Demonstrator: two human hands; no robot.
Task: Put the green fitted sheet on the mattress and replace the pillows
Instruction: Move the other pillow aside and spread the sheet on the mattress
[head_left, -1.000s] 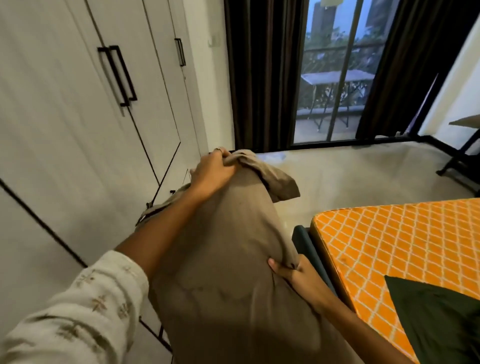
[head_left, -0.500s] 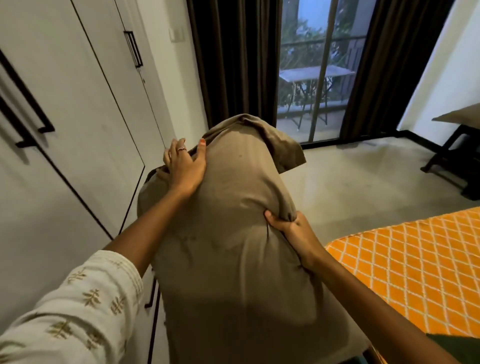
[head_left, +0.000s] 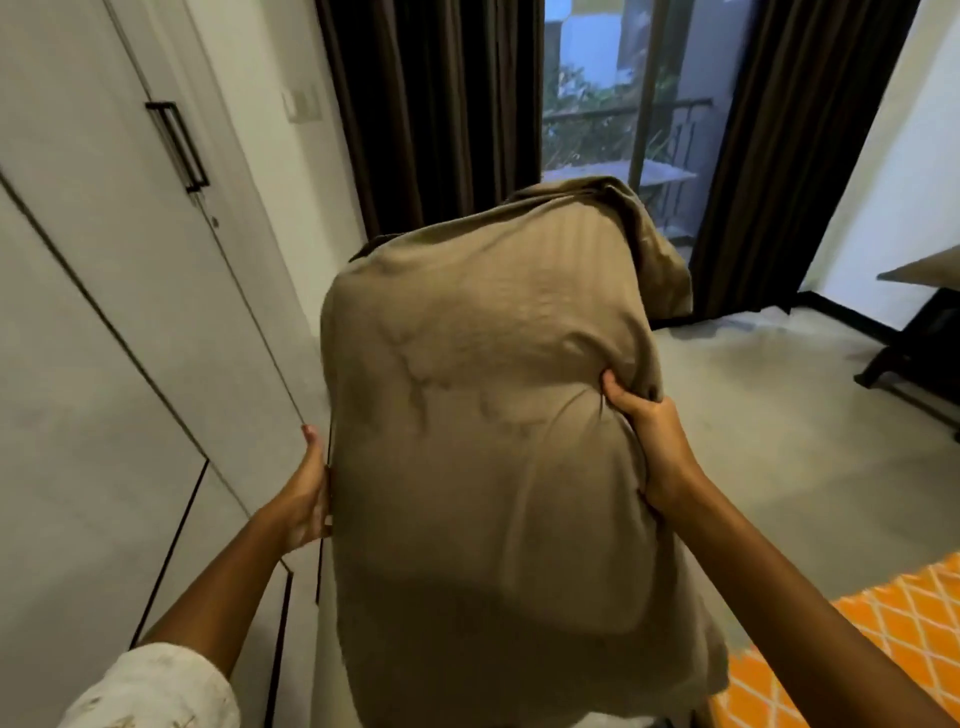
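A large pillow in a tan striped case (head_left: 483, 415) stands upright in front of me, filling the middle of the view. My left hand (head_left: 306, 499) holds its left edge, fingers behind the fabric and thumb pointing up. My right hand (head_left: 649, 436) pinches its right side higher up, creasing the case. Loose case fabric flops over the top right corner. A corner of the mattress with an orange and white lattice cover (head_left: 904, 639) shows at the bottom right. No green sheet is in view.
White wardrobe doors with black handles (head_left: 176, 145) run along the left. Dark curtains (head_left: 431, 114) frame a glass balcony door (head_left: 618, 104) ahead. A dark-legged table (head_left: 924, 332) stands at the right wall. Grey floor lies between.
My left hand slid from the pillow's top down to its left edge. The pillow rose and now stands squarer in front of me. The view turned left, leaving less mattress visible.
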